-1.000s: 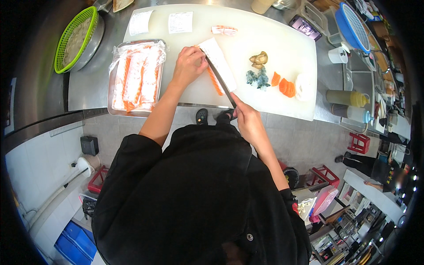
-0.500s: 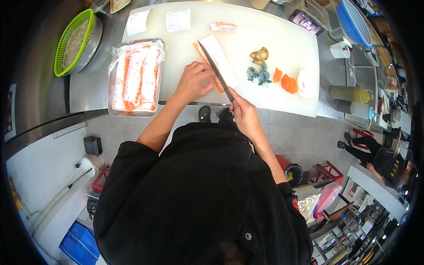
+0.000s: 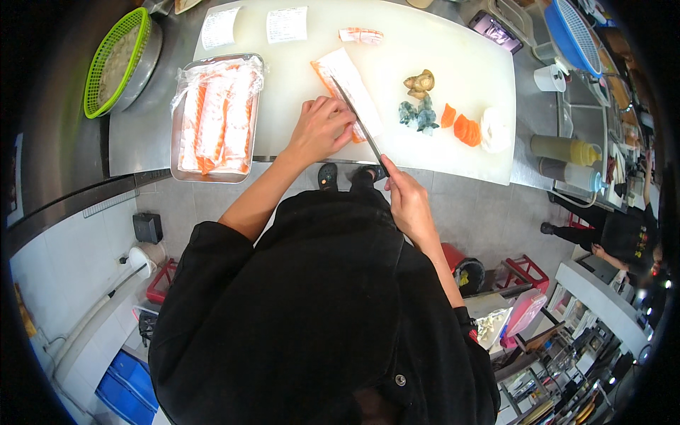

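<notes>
My right hand [image 3: 411, 202] is closed round the handle of a long knife [image 3: 363, 130]. Its blade slants up and left, lying along an orange-and-white block [image 3: 354, 79] that looks like fish or crab stick. My left hand [image 3: 322, 129], fingers curled together, holds the block's near left side, close beside the blade. The white cutting board [image 3: 283, 78] lies beneath. A smaller orange-and-white piece [image 3: 361, 35] rests farther back. Right of the block are shellfish-like brown pieces [image 3: 419, 83], bluish-grey shrimp-like pieces [image 3: 418, 116], orange slices [image 3: 466, 130] and a white mound [image 3: 494, 129].
Left of my hands, a metal tray [image 3: 176, 159] holds several plastic-wrapped orange-and-white pieces. Beyond it stands a green basket [image 3: 92, 92]. Two paper slips [image 3: 287, 25] lie on the board. A phone [image 3: 494, 32] and squeeze bottles [image 3: 563, 149] are at right; a co-worker [image 3: 623, 237] is farther right.
My right hand has drawn the knife back toward me and slightly right, its blade sliding along the block. My left hand has shifted a little right. The co-worker has changed posture.
</notes>
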Demonstrator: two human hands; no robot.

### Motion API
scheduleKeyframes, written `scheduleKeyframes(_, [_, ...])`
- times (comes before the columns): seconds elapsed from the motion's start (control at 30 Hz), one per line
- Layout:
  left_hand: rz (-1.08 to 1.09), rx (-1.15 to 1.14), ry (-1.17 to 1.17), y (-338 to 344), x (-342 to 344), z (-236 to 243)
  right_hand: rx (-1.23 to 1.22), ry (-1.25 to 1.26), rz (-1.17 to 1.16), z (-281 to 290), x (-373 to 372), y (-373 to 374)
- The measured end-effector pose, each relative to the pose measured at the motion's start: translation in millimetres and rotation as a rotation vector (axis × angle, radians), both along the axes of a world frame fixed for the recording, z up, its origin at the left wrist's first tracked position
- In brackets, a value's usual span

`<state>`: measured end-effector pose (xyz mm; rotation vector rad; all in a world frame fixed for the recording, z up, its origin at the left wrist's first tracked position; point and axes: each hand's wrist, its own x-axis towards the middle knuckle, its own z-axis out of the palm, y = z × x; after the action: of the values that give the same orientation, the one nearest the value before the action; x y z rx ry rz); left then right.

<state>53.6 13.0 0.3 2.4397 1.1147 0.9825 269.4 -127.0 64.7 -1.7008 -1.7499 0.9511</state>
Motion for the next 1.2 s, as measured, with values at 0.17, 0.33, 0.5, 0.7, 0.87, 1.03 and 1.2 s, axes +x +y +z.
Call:
scheduleKeyframes(0.17, [-0.029,-0.003,-0.004,0.7,-0.5,0.6,0.032,0.089,0.001,-11.0,-8.3,18.8])
scheduleKeyframes(0.33, [-0.038,-0.040,-0.021,0.6,3.1,-0.5,0.055,0.038,-0.004,-10.6,-5.8,19.4])
scheduleKeyframes(0.5, [-0.026,-0.025,-0.040,1.2,6.5,-3.7,0.029,0.004,-0.006,-4.6,-2.2,11.3])
scheduleKeyframes(0.7, [-0.014,-0.038,-0.029,0.9,7.9,-3.5,0.061,0.007,-0.015,-9.7,-12.7,29.9])
scheduleKeyframes(0.87, [0.001,-0.022,-0.009,1.9,12.8,-3.2,-0.009,-0.032,-0.001,3.3,0.9,14.6])
scheduleKeyframes(1.03, [0.012,-0.027,-0.002,3.0,15.7,-3.4,0.015,-0.027,-0.018,-6.4,-6.1,23.5])
scheduleKeyframes(1.2, [0.008,0.006,0.014,3.4,16.5,-1.0,0.069,-0.049,-0.025,-5.5,-2.7,18.9])
